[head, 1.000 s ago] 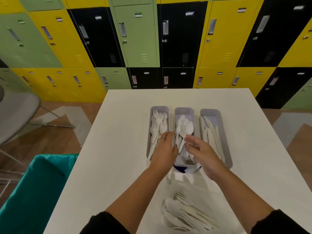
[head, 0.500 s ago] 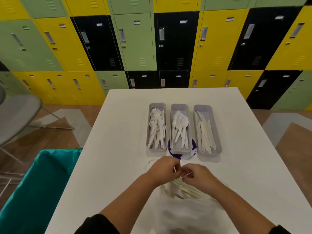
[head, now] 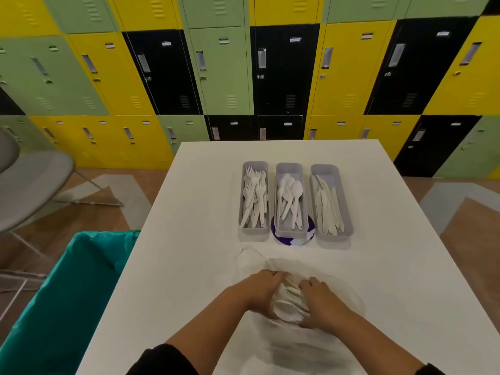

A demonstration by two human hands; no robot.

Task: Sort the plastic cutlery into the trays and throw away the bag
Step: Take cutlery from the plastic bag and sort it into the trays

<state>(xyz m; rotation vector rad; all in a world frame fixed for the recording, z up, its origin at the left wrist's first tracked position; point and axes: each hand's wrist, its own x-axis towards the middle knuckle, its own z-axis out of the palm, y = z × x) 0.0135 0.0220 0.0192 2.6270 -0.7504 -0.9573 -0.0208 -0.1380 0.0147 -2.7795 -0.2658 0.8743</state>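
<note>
Both hands down in a clear plastic bag (head: pixel 332 290) at the near end of a white table (head: pixel 189 239): left hand (head: pixel 259 292) and right hand (head: pixel 322 301) curled round a bundle of white plastic cutlery (head: pixel 288 304) between them. Farther back, side by side, three grey trays: forks (head: pixel 254 201) at left, spoons (head: pixel 290 203) in the middle, knives (head: pixel 328 205) at right. Beside the table's left edge, a teal-lined bin (head: pixel 62 290).

The left hand (head: pixel 261 292) and right hand (head: pixel 322 303) cover most of the cutlery bunch (head: pixel 289 301), whose pieces blur together. The bag (head: pixel 311 345) smears at lower centre. The bin (head: pixel 67 288) is cropped lower left.
</note>
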